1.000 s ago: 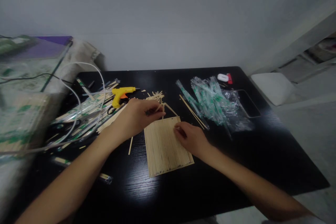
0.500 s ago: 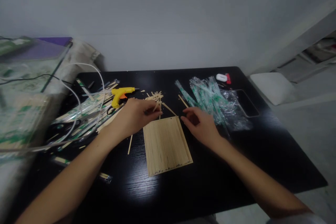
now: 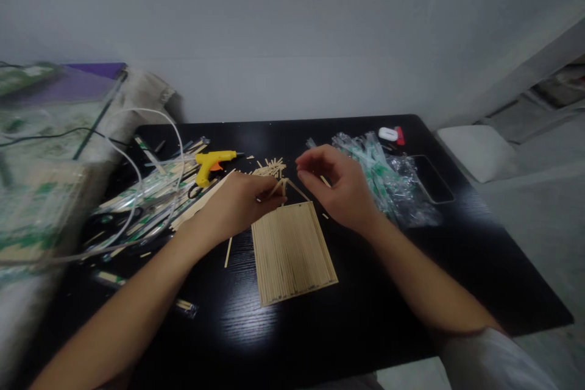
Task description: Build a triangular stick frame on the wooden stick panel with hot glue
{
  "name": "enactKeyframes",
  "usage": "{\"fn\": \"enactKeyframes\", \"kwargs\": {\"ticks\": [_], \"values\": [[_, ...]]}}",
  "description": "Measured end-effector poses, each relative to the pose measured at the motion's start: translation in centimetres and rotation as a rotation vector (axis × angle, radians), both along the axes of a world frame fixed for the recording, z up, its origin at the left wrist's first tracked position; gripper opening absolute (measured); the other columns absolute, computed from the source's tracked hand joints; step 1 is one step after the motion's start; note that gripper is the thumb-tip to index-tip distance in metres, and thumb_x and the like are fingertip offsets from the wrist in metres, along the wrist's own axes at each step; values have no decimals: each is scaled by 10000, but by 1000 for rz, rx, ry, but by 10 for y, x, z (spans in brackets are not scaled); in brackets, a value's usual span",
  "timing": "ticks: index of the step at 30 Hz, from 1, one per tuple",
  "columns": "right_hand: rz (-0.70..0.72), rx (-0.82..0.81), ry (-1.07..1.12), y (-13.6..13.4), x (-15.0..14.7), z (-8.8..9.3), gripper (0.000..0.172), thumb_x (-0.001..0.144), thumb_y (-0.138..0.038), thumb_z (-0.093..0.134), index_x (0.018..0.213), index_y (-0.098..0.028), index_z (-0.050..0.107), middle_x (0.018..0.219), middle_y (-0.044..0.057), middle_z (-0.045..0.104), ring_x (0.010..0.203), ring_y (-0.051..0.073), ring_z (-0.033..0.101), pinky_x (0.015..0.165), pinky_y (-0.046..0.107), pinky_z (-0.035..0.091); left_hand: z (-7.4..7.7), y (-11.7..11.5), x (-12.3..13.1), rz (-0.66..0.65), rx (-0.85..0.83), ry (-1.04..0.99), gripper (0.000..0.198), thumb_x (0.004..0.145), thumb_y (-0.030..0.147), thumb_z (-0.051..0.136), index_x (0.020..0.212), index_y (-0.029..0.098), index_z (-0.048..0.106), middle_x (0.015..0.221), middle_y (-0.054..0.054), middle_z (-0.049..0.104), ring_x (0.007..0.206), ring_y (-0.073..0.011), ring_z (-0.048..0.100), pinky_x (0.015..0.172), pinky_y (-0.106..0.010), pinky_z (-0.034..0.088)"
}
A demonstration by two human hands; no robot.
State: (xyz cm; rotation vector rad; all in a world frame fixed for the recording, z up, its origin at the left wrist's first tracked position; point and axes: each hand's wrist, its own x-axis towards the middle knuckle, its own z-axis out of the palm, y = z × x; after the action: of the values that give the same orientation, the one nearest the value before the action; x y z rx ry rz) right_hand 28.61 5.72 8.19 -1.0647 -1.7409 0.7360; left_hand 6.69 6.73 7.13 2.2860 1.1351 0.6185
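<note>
A square panel of thin wooden sticks lies on the black table. At its far edge a small triangle of wooden sticks stands up, its peak beside my left fingertips. My left hand is closed in a pinch on one of these sticks, over the panel's far left corner. My right hand hovers just right of the peak, fingers curved and thumb apart, with nothing visible in it. Behind the left fingers is a heap of short cut stick pieces.
A yellow glue gun lies behind my left hand, among wrapped chopsticks and a white cable. Crumpled plastic wrappers, a phone and a white case are at the right.
My right hand has moved up and left, closer to the peak of the sticks. My left hand keeps its pinch in nearly the same place.
</note>
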Motion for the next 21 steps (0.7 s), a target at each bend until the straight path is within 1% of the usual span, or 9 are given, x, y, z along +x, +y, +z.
{"fn": "enactKeyframes", "kwargs": {"ticks": [2, 4, 6, 8, 10, 12, 14, 17, 21], "values": [[-62, 46, -13, -9, 0, -2, 20, 923, -208, 650, 939, -209, 639, 856, 5, 673, 754, 136, 654, 688, 283, 552, 0, 0, 1, -14, -6, 2, 163, 909, 245, 691, 762, 176, 706, 603, 41, 623, 539, -86, 512, 550, -225, 350], [-77, 96, -32, -21, 1, -8, 38, 921, -207, 659, 906, -210, 624, 794, -11, 639, 672, 118, 610, 623, 263, 515, 0, 0, 2, -26, -14, -2, 127, 906, 228, 689, 792, 183, 724, 612, 50, 629, 548, -84, 516, 563, -223, 357], [-8, 100, -46, -33, 0, -19, 47, 925, -208, 660, 894, -210, 624, 710, -38, 611, 569, 91, 550, 548, 235, 464, -1, 0, 3, -31, -27, -7, 101, 902, 226, 693, 819, 192, 740, 628, 54, 642, 558, -83, 530, 572, -224, 365], [64, 41, -72, -42, 0, -36, 41, 933, -218, 650, 895, -207, 639, 650, -55, 586, 518, 82, 524, 518, 222, 439, -2, 0, 3, -28, -41, -8, 98, 905, 237, 695, 837, 197, 751, 647, 49, 660, 569, -86, 546, 575, -229, 371], [75, -50, -116, -47, -1, -56, 39, 936, -230, 646, 914, -201, 658, 651, -53, 605, 519, 84, 535, 541, 223, 451, -4, 1, 2, -18, -46, -7, 123, 911, 256, 693, 822, 194, 751, 643, 42, 661, 565, -89, 540, 567, -237, 368], [64, -129, -212, -48, -1, -75, 43, 921, -214, 656, 946, -192, 683, 665, -42, 642, 558, 98, 580, 592, 234, 472, -5, 1, 2, -12, -42, -8, 146, 918, 268, 684, 807, 193, 744, 621, 41, 643, 549, -87, 517, 557, -241, 361], [32, -192, -296, -48, -2, -90, 118, 904, -182, 657, 1013, -179, 703, 703, -23, 688, 596, 114, 622, 629, 244, 491, -5, 1, 2, -13, -35, -13, 156, 922, 267, 674, 798, 195, 735, 604, 44, 624, 541, -85, 500, 552, -239, 358], [9, -211, -398, -45, -4, -101, 210, 916, -165, 626, 1105, -179, 717, 815, 17, 750, 685, 143, 680, 703, 271, 525, -4, 1, 3, -20, -35, -17, 160, 925, 268, 666, 796, 198, 729, 612, 42, 625, 550, -85, 507, 554, -234, 368], [-2, -177, -481, -42, -11, -103, 224, 968, -177, 580, 1146, -182, 716, 972, 71, 777, 863, 188, 725, 825, 323, 548, -2, 0, 3, -28, -46, -32, 126, 916, 256, 665, 838, 202, 748, 650, 41, 660, 565, -81, 543, 573, -225, 396]]}}
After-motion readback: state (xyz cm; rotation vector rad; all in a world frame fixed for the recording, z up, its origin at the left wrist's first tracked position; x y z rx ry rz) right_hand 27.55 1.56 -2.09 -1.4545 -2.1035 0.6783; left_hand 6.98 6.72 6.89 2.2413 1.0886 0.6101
